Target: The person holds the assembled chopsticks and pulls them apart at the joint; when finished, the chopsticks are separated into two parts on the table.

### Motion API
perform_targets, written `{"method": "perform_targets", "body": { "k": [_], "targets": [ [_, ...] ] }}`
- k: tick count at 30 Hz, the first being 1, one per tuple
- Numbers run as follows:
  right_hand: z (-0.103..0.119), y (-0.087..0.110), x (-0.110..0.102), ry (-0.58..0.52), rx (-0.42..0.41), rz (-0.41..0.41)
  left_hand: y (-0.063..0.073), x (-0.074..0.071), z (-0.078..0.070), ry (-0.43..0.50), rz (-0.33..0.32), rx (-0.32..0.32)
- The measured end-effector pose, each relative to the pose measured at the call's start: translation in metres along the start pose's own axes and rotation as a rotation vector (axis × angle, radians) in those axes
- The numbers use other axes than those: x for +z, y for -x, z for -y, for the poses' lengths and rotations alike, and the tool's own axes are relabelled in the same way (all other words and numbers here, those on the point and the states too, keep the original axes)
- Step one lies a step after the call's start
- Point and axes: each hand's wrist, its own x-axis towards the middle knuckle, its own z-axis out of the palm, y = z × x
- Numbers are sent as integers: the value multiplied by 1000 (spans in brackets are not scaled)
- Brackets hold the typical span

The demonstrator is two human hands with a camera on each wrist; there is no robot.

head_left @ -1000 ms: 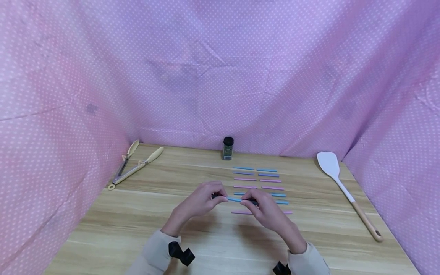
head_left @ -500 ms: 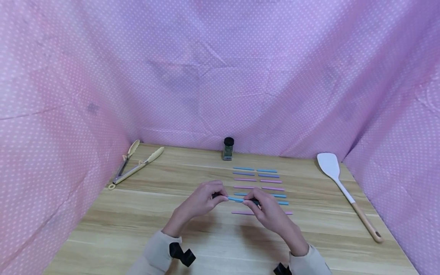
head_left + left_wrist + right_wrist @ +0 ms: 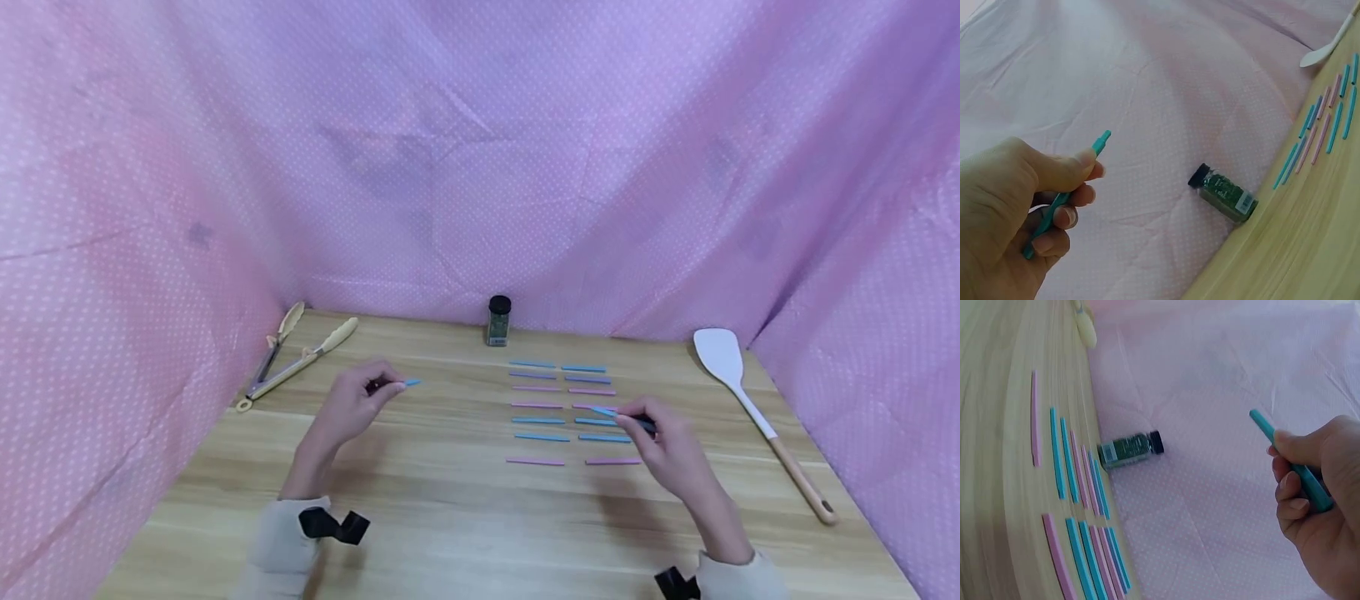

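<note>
My left hand [image 3: 348, 408] is raised over the left-middle of the table, pinching a blue stick piece [image 3: 1101, 142] between thumb and fingers. That piece has a narrower stub at its tip, and its lower part runs along the curled fingers. On the right, my right hand [image 3: 667, 446] grips another blue stick piece [image 3: 1262, 425], its far end pointing up past the thumb. Between the hands, two columns of thin sticks lie on the wooden table [image 3: 465, 517]: blue sticks [image 3: 542, 437], violet-blue sticks [image 3: 587, 380] and pink sticks [image 3: 536, 461].
A small jar with a black lid [image 3: 498, 322] stands at the table's back edge. Cream-tipped tongs [image 3: 292, 373] lie spread at the far left. A white spatula [image 3: 720, 358] with a wooden handle lies at the right. Pink dotted cloth [image 3: 480, 167] hangs around the table.
Earlier both hands held a blue stick between them. They have since moved apart, left hand leftward and right hand rightward, each with a blue piece. The sticks on the table stay put.
</note>
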Motion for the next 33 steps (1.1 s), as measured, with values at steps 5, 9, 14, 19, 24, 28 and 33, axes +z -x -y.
{"method": "perform_targets", "body": {
  "k": [5,9,14,19,24,28,33],
  "targets": [
    [-9,2,-16,27,59,62,-1,-6,2,-37,38,51],
    [-14,5,-19,37,68,67,3,4,2,-47,63,31],
    [-18,11,-22,53,116,129,7,23,-3,-70,139,-27],
    [-23,21,-25,24,243,259,14,49,-8,-85,236,-23],
    [-31,33,-23,7,300,307,23,79,-14,-118,371,-14],
    [-37,42,-19,23,308,331,29,102,-20,-112,443,-19],
    [-42,53,-16,40,371,427,36,135,-28,-95,483,-8]
  ]
}}
